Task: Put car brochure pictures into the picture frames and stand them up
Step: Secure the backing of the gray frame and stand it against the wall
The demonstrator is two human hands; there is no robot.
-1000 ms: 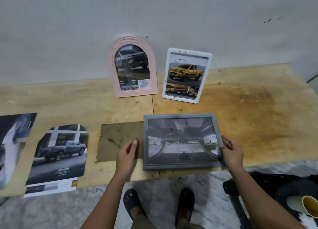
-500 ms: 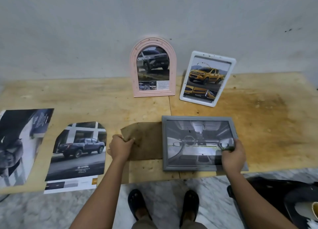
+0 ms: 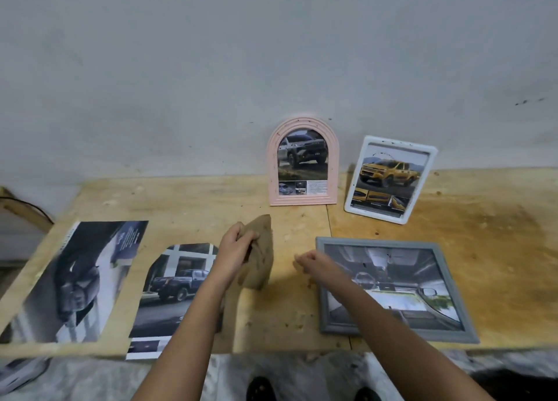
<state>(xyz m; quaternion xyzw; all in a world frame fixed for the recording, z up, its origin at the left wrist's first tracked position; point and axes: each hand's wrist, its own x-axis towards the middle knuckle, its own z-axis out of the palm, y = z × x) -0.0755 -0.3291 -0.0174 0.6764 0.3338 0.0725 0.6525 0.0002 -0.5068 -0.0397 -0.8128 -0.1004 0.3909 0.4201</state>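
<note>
One hand (image 3: 238, 246), left, round backing board (image 3: 262, 260)

**Where everything sits on your table right now**

Two frames stand at the back of the table (image 3: 483, 249), by the wall (image 3: 271, 68): the arched frame (image 3: 303, 162), and the rectangular frame (image 3: 389, 180) just right of it. In front of them the flat frame (image 3: 407, 280) lies face up, with your right hand (image 3: 314, 265) at its left edge. Left of that, your left hand (image 3: 235, 249) holds the backing board (image 3: 261, 259). Further left lie the arch-cut picture (image 3: 172, 286), then the big brochure page (image 3: 81, 280).
</note>
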